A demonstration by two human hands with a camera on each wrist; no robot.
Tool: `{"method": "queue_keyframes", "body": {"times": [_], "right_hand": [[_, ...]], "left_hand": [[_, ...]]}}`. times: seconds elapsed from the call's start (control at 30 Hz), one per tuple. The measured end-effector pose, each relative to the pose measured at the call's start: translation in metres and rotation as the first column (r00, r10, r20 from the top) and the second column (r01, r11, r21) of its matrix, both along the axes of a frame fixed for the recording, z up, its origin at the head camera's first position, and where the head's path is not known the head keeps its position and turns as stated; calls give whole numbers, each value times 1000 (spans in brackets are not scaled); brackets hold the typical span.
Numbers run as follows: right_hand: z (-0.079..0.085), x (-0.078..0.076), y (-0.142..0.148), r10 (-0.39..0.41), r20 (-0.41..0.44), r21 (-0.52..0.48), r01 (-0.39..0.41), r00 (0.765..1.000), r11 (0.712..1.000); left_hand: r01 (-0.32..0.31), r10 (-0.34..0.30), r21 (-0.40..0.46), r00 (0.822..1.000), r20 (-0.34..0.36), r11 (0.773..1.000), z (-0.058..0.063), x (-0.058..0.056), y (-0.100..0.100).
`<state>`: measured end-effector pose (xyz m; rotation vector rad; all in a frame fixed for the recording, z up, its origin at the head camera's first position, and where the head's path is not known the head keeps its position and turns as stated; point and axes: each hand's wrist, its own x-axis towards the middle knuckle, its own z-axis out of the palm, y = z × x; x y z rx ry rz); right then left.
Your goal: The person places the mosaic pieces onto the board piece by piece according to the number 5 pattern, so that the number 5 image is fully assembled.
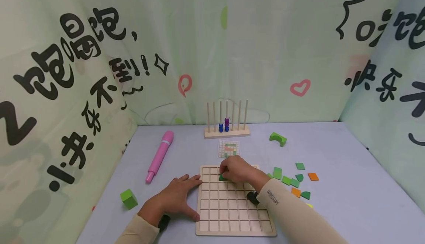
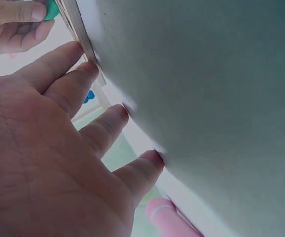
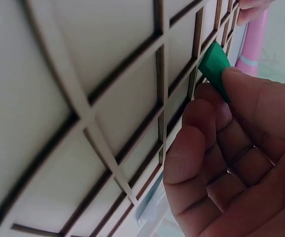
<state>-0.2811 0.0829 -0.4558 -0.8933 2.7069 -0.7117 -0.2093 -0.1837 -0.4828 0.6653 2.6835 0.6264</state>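
Observation:
A wooden grid board (image 1: 219, 214) with square cells lies on the table in the head view. My right hand (image 1: 237, 170) is over its far rows and pinches a dark green tile (image 3: 214, 66) between thumb and forefinger. In the right wrist view the tile is tilted, one corner down at the grid lines; whether it touches them I cannot tell. My left hand (image 1: 177, 196) lies spread at the board's left side, fingers straight. Two of its fingertips (image 2: 90, 69) touch the board's edge in the left wrist view.
Beyond the board lies a printed pattern card (image 1: 229, 148), then a peg stand (image 1: 227, 134) with blue and purple beads. Loose green and orange tiles (image 1: 294, 182) scatter at the right, near a green arch block (image 1: 277, 138). Leftward are a pink stick (image 1: 160, 157) and a green cube (image 1: 128, 199).

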Motion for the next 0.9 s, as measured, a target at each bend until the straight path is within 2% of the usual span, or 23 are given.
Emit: {"method": "queue_keyframes", "body": {"times": [0.3,0.6,0.77,0.9], "right_hand": [[2,2,-5,-33,10,43,32,999,999],[2,6,-12,-32,-56,92,37,998,995],[3,11,-13,-34,-76,91,41,997,995],[3,13,-9,-43,-61,75,48,997,996]], "left_hand": [[4,-4,0,1000,-15,1000,-1,-1,0],[-7,7,-9,1000,-8,1000,-2,-1,2],[-13,13,-17,1000,4,1000,-1,-2,3],[-20,20,-25,1000,12,1000,-1,-2,3]]}}
